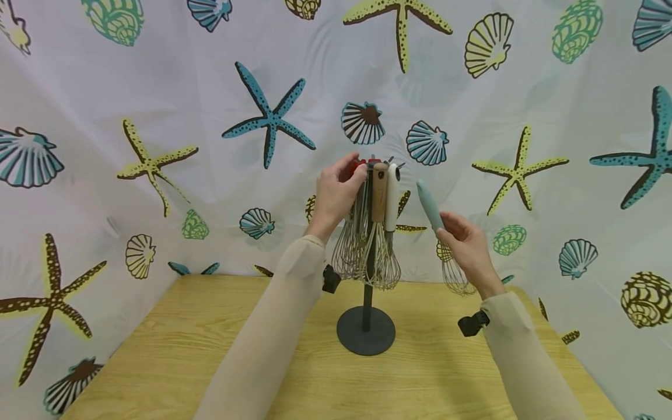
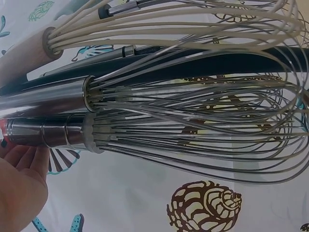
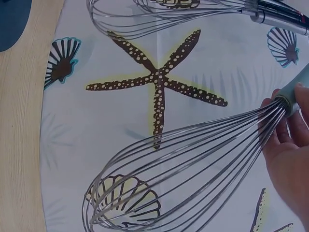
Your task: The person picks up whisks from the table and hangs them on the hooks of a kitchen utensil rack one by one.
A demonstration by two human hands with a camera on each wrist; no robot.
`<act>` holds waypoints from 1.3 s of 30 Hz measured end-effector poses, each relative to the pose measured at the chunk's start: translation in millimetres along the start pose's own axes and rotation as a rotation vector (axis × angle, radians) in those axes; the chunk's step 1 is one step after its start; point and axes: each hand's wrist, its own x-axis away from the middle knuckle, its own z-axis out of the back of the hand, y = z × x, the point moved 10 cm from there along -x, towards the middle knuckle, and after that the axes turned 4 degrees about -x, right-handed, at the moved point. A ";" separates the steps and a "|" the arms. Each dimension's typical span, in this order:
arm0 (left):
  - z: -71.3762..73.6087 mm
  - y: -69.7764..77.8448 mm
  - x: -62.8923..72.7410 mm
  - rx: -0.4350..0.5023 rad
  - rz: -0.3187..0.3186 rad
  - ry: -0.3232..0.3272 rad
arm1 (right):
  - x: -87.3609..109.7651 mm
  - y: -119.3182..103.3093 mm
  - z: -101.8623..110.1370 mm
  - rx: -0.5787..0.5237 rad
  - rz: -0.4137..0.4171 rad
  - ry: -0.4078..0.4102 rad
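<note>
Several whisks hang round a black stand (image 1: 367, 306). My left hand (image 1: 336, 189) is at the top of the stand, its thumb and fingers pinching the red end of a metal-handled whisk (image 2: 53, 131). Beside it hang a whisk with a wooden handle (image 1: 379, 195) and one with a white handle (image 1: 392, 198). Off to the right, my right hand (image 1: 466, 242) grips a whisk with a pale blue handle (image 1: 429, 205). That whisk is apart from the stand, handle up and tilted left, its wire loops (image 3: 188, 154) pointing down.
The stand's round black base (image 1: 366, 341) rests on a wooden table (image 1: 210, 326). Behind and at both sides hangs a white curtain (image 1: 325, 76) printed with starfish and shells.
</note>
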 end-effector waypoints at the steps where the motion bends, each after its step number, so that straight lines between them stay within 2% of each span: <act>1: 0.3 0.4 0.0 -0.001 0.000 0.000 | -0.5 -2.4 -0.5 -0.006 0.010 0.004; 11: -0.5 0.0 0.6 -0.005 -0.013 -0.017 | -0.9 -7.2 -4.6 -0.069 0.019 0.013; 17: 3.4 -2.1 1.4 0.013 -0.007 0.000 | -2.8 -11.7 -10.2 -0.067 0.040 0.021; 25: 0.2 0.2 1.7 0.005 -0.020 -0.001 | -4.5 -21.3 -11.7 -0.085 0.075 0.048; 33: 0.1 -3.1 4.5 -0.008 -0.003 -0.014 | -6.8 -23.6 -16.9 -0.101 0.058 0.062; 39: -0.6 -0.2 3.5 0.006 -0.005 -0.028 | -12.0 -31.7 -19.4 -0.124 0.082 0.053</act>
